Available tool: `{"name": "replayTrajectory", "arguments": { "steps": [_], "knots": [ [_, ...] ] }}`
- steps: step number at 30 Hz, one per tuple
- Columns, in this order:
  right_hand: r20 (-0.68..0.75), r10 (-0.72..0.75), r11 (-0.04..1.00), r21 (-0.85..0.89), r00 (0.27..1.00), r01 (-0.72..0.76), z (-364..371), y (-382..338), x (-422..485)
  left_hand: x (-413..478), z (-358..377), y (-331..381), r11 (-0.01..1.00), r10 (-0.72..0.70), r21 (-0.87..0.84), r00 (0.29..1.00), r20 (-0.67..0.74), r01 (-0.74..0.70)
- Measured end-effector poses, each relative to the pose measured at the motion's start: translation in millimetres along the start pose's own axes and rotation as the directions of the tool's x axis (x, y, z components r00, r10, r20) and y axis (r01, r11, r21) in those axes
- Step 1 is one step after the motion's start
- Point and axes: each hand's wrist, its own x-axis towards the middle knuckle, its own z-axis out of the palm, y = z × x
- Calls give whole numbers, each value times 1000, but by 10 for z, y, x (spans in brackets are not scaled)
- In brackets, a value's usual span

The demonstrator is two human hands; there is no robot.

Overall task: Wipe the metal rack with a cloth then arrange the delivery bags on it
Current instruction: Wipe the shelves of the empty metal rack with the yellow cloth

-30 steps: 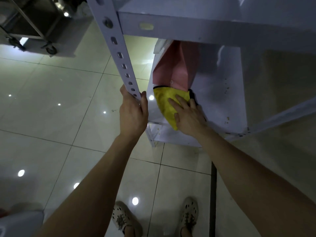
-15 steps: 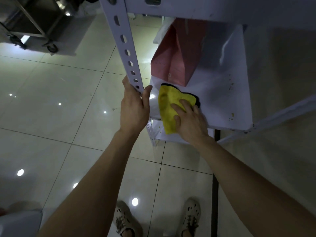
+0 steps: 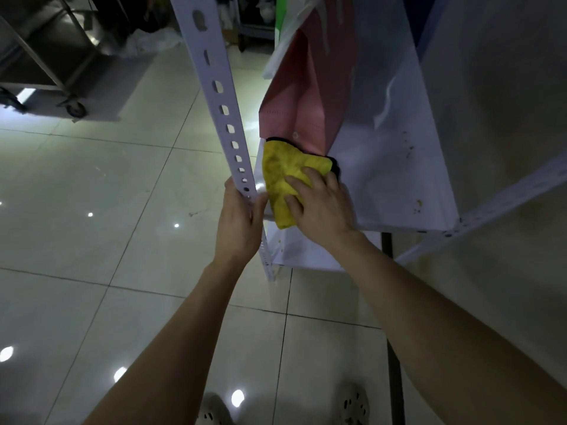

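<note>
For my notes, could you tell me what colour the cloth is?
The cloth is yellow with dark edging; head view.

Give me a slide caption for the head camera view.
Left hand grips the rack post while the right hand presses a yellow cloth on the shelf by a pink bag.

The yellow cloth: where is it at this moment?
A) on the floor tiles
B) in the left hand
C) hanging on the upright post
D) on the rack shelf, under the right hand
D: the right hand presses the yellow cloth flat on the white shelf at the foot of the pink bag, while the left hand grips the upright post.
</note>
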Motion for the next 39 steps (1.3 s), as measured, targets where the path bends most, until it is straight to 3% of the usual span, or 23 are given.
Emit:
{"name": "replayTrajectory", "arguments": {
  "steps": [7,12,19,25,32,35,37,39],
  "knots": [
    [-201,-139,990,-31,970,135,181,114,44,27,175,-183,987,155,60,970,-189,-146],
    [-223,-190,981,3,956,195,250,194,119,146,236,-271,952,292,183,908,-300,-246],
    [-279,-153,985,37,948,170,289,239,235,247,318,-250,920,388,240,808,-443,-310],
    [-287,-126,986,68,950,151,288,328,216,261,309,-244,892,443,299,781,-440,-338],
    [-290,-16,997,66,957,37,211,737,-140,82,373,-210,936,350,191,846,-402,-296],
    [-272,66,997,67,960,-50,132,976,-356,-178,504,-127,838,495,476,742,-452,-269],
    [-265,131,991,44,955,-124,73,1161,-506,-320,673,-31,729,635,548,705,-317,-410],
    [-289,212,975,-4,934,-223,38,1361,-650,-402,860,66,657,687,540,714,-139,-527]
  ]
}}
